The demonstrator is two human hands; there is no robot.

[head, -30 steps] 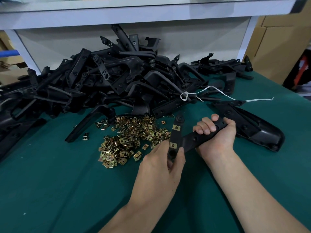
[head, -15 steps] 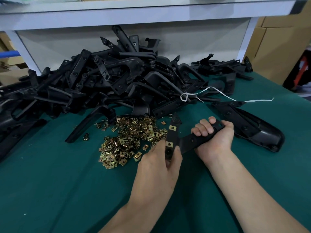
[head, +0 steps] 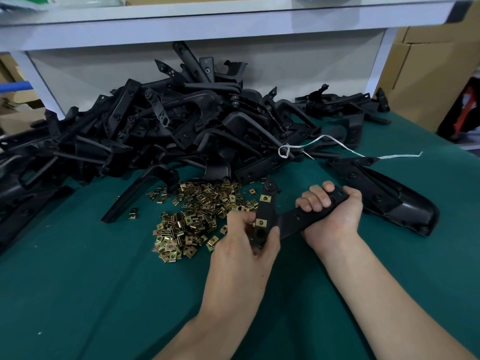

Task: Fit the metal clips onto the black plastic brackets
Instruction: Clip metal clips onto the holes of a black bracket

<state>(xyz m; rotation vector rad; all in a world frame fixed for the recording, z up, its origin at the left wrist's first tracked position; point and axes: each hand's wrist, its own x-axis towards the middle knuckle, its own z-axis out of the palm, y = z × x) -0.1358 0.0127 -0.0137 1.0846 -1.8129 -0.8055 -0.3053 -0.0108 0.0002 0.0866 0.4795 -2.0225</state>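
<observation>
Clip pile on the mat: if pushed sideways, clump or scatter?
Probably scatters: the clips are small loose pieces, and some lie apart. Flat folded shapes, so unlikely to roll. The cloth-like mat may drag them a bit.

No legible text, label, brand, number or sign anywhere.

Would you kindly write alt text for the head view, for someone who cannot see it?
The right hand grips one arm of a black bracket; the left hand pinches its other arm, bearing two metal clips. Loose clips and piled brackets lie on the green table.
</observation>
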